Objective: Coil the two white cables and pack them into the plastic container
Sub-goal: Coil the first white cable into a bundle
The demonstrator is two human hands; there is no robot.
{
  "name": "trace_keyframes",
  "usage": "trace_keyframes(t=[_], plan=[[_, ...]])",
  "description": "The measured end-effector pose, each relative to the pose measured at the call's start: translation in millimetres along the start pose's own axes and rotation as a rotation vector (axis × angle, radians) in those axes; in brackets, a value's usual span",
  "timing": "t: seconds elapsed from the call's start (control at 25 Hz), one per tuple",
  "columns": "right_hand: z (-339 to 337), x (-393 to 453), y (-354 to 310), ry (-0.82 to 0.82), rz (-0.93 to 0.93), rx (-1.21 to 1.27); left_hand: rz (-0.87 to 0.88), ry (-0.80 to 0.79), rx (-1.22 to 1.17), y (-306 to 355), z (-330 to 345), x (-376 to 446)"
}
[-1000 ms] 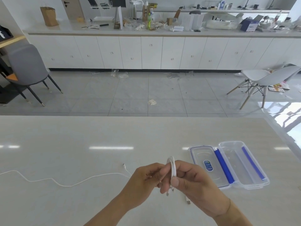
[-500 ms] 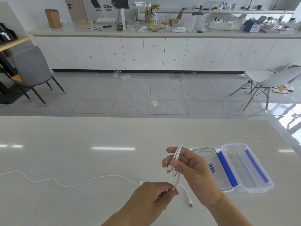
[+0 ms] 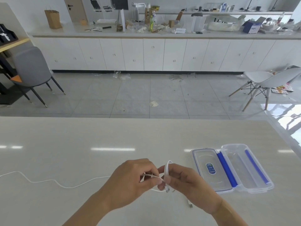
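Observation:
My right hand (image 3: 184, 185) pinches a small upright coil of white cable (image 3: 166, 170) above the table. My left hand (image 3: 130, 181) holds a loose strand of the same cable and lays it across the coil. A USB plug (image 3: 190, 205) of that cable rests on the table below my right wrist. A second white cable (image 3: 48, 181) lies uncoiled in a wavy line across the table to the left, its near end hidden behind my left hand. The clear plastic container (image 3: 254, 190) with blue clips lies open to the right, its lid (image 3: 197, 160) flipped beside it.
The pale table (image 3: 81, 144) ends at a far edge, with tiled floor beyond. A grey chair (image 3: 31, 69) stands far left and a white chair (image 3: 267, 79) far right. A cluttered counter (image 3: 162, 34) runs along the back wall.
My left hand rose from the table up to the coil, carrying a strand across it. My right hand lowered slightly and stayed closed on the coil.

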State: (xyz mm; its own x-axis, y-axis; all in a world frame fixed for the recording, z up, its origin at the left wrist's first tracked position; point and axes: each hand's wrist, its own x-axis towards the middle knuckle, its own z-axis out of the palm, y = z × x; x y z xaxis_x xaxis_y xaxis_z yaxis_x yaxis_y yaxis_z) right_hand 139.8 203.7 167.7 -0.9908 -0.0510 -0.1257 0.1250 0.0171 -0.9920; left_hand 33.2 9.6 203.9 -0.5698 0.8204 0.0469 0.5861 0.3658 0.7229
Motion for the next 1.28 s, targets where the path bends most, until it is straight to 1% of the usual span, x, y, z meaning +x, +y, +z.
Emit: trace_keyframes(t=[0.16, 0.28, 0.6, 0.8, 0.88, 1.0, 1.08, 1.12, 1.28], plan=[[-0.1, -2.6, -1.9, -0.097, 0.025, -0.023, 0.045, -0.007, 0.006, -1.9, -12.6, 4.6], [2.3, -5.7, -2.3, -0.111, 0.043, 0.022, 0.054, 0.043, -0.046, -0.7, -17.3, 10.0], [5.1, -9.5, -13.6, -0.159, -0.027, 0.136, -0.008, 0.118, -0.368, -9.0, -1.7, 17.5], [4.4, -9.8, -12.5, -0.173, -0.057, 0.220, -0.091, 0.094, -0.631, -10.3, 22.3, 17.9], [4.5, -9.1, -13.8, -0.168, -0.095, 0.278, -0.144, 0.079, -0.677, -11.9, 32.2, 17.4], [4.9, -8.2, -19.2, -0.163, -0.168, 0.417, -0.124, 0.007, -0.720, -10.3, 46.8, 15.2], [5.1, -7.0, -21.0, -0.125, -0.215, 0.490, -0.096, -0.025, -0.743, -7.0, 53.1, 13.3], [4.8, -6.0, -21.2, -0.093, -0.232, 0.511, -0.109, -0.031, -0.733, -6.3, 55.7, 12.4], [2.1, -1.2, -20.3, 0.052, -0.259, 0.502, -0.175, -0.071, -0.521, -9.4, 66.4, 5.4]])
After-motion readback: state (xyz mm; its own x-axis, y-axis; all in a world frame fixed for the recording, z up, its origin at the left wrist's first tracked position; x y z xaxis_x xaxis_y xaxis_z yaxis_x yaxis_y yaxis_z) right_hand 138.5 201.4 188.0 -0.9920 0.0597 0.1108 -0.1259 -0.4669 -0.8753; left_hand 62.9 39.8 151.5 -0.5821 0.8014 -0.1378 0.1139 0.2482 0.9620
